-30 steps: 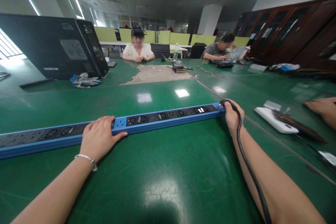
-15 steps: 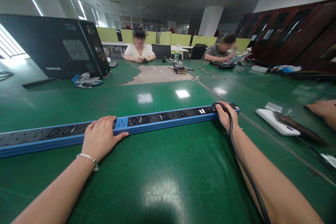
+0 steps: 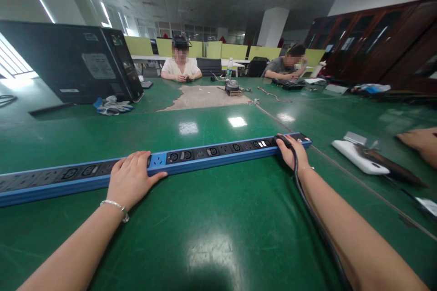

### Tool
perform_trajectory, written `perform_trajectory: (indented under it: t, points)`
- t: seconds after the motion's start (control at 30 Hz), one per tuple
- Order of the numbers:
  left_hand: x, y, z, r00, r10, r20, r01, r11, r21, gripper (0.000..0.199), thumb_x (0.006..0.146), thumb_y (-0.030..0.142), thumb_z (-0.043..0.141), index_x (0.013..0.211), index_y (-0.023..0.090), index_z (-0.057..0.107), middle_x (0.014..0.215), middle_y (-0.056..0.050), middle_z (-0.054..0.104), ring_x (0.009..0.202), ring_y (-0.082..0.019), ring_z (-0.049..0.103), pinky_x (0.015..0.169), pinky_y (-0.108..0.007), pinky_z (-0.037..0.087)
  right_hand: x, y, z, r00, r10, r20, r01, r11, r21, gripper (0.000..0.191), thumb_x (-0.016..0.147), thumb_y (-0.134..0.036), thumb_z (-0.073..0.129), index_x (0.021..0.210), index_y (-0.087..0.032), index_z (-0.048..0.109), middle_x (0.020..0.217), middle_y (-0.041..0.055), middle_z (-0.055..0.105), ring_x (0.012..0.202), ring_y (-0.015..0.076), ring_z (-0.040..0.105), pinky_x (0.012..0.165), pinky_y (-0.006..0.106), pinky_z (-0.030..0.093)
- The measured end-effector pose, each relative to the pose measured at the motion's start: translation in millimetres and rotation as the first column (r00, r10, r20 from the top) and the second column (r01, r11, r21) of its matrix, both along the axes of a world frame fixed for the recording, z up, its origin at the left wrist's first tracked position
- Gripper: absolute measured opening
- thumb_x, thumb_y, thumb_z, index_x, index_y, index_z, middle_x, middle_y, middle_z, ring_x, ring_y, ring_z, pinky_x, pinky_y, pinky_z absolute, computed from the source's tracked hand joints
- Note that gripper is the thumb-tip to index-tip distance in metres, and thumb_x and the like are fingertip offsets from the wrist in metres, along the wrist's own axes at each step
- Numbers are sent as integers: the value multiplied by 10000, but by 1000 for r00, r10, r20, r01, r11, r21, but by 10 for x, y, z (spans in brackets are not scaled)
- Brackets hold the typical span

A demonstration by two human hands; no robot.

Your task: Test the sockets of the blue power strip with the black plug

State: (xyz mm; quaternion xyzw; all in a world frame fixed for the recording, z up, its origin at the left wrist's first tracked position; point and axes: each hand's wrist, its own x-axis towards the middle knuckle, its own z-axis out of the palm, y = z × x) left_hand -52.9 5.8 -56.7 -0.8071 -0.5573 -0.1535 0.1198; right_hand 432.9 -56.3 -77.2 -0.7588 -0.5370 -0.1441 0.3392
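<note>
A long blue and black power strip (image 3: 201,156) lies across the green table, its left end running out of view. My left hand (image 3: 131,175) is clasped over it, just left of the blue socket (image 3: 158,160), with the thumb along the near side. Near the strip's right end, my right hand (image 3: 290,152) is closed around a black plug (image 3: 282,139), which sits at the sockets. From the plug a black cable (image 3: 307,211) runs down over the wrist and along the forearm. Whether the plug is fully seated cannot be seen.
A black computer case (image 3: 92,63) stands at the left, with gloves (image 3: 113,105) beside it. On the right are a white device (image 3: 360,157) and another person's hand (image 3: 421,143). Two people sit across the table (image 3: 211,213). A round metal part (image 3: 232,85) and a bottle (image 3: 229,69) stand farther back.
My right hand has turned and shifted slightly left around the plug, and the cable has moved a little left with it. My left hand and the power strip look unchanged.
</note>
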Motion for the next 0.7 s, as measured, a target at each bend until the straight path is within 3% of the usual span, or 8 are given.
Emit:
perform_trajectory:
  t: [0.13, 0.3, 0.7]
  points:
    - [1, 1, 5, 1000, 13, 4, -12, 1000, -12, 700, 746, 644, 425, 1229, 138, 449, 1252, -178, 539, 1192, -313, 451, 988, -448, 299, -17, 1, -13, 998, -67, 2, 67, 997, 47, 426, 838, -464, 396, 1082, -234, 657, 1116, 89, 645, 1182, 278, 479, 1021, 506, 289]
    - [-3, 0, 1, 1000, 3, -3, -3, 1000, 3, 701, 751, 652, 414, 1216, 129, 454, 1239, -176, 547, 1181, -311, 460, 992, -440, 299, -38, -14, -25, 998, -60, 12, 60, 998, 28, 465, 845, -473, 380, 1125, -207, 639, 1200, 104, 599, 1218, 289, 439, 1038, 499, 269]
    - [10, -5, 19, 1000, 9, -8, -9, 1000, -7, 701, 740, 645, 440, 1213, 129, 466, 1234, -183, 551, 1158, -321, 475, 976, -452, 308, -63, 6, -43, 998, -53, -19, 55, 993, 106, 374, 823, -441, 416, 1036, -248, 655, 1045, 68, 668, 1044, 256, 557, 972, 485, 343]
